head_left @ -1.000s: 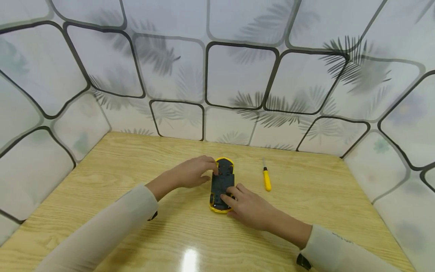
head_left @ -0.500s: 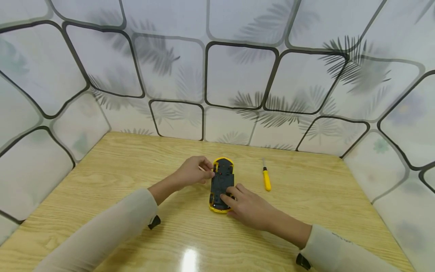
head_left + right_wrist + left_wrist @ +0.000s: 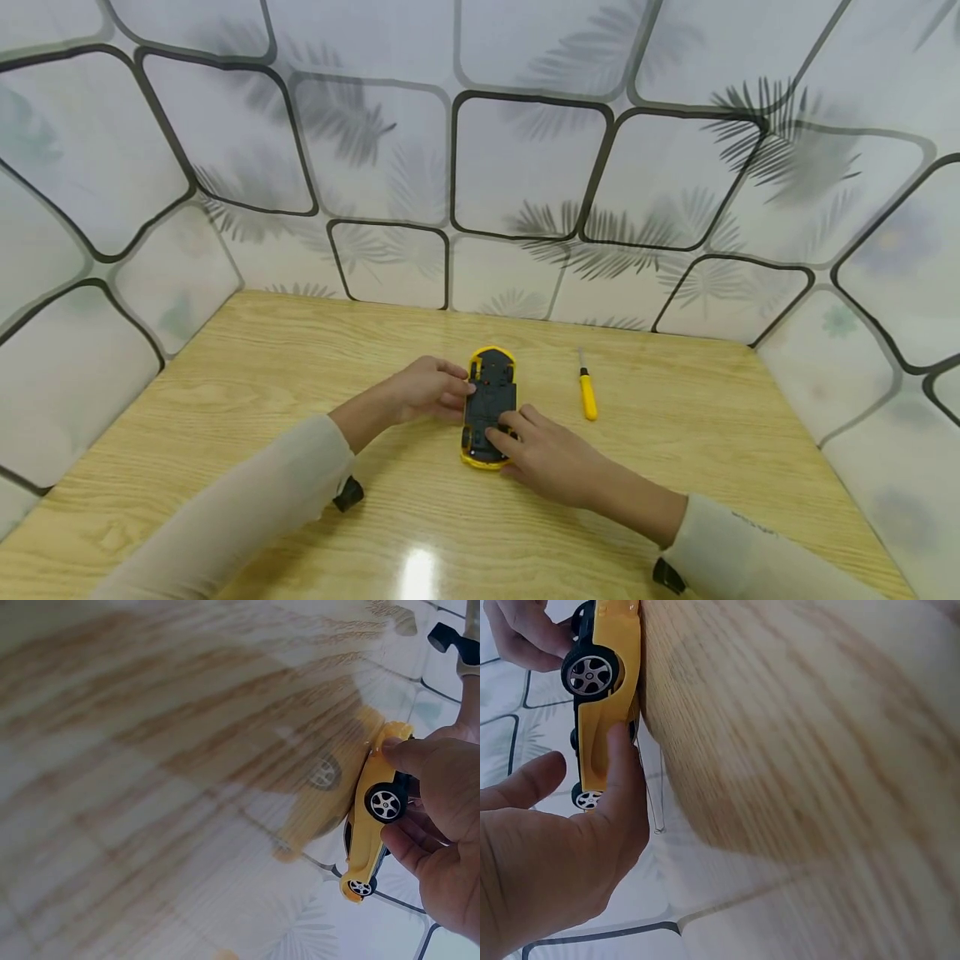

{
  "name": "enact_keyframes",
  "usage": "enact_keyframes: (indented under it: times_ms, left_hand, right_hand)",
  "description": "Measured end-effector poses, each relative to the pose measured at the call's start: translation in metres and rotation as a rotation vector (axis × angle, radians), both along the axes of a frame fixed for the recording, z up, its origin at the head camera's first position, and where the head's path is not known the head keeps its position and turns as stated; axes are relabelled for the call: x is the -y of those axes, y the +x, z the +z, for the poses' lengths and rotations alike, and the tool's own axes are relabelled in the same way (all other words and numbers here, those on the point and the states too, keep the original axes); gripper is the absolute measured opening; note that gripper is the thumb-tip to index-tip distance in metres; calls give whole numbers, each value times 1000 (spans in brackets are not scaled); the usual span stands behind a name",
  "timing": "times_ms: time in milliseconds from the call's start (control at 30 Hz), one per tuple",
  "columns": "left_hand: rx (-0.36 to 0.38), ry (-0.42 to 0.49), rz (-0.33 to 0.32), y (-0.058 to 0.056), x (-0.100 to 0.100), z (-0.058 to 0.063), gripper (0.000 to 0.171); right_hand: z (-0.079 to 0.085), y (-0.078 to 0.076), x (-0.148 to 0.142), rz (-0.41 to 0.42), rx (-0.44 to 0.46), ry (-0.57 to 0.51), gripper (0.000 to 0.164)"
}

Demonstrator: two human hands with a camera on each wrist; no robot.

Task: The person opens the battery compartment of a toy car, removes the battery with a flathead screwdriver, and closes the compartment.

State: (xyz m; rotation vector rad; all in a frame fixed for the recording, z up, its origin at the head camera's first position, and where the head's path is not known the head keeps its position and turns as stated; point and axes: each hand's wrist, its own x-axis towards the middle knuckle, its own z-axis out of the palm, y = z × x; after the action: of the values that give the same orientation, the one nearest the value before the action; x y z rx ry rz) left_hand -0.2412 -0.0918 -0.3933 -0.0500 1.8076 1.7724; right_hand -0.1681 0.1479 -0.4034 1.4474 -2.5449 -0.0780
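Upturned car (image 3: 491, 404) gripped by curled right hand (image 3: 555, 461), touched alongside by extended left hand (image 3: 423, 390); screwdriver (image 3: 588, 398) laid nearby on counter (image 3: 675, 417)

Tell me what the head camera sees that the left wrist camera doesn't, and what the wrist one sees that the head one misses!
Only the head view: the yellow-handled screwdriver, both pale sleeves and the flat black underside of the toy car.

Only the left wrist view: the silver spoked hubs of its wheels.

Both: the car, the left grip, the right grip, the wooden table and the patterned wall.
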Motion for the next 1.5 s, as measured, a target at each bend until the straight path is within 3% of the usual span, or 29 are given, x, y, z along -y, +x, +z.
enact_keyframes:
  times_ms: [533, 800, 1100, 1333, 1500]
  left_hand:
    - [56, 13, -102, -2, 6, -7, 59]
    - [65, -1, -110, -2, 7, -7, 60]
    - [61, 23, -123, -2, 6, -9, 58]
    - [52, 26, -124, -4, 5, -11, 59]
    - [43, 33, -119, -3, 5, -11, 58]
  right_hand:
    - [-2, -2, 1, -2, 29, -14, 50]
    - [1, -3, 1, -6, 126, -37, 50]
    - [14, -19, 0, 3, 145, -174, 41]
    - [24, -38, -1, -88, 172, -252, 40]
    - [26, -50, 0, -185, 267, -264, 42]
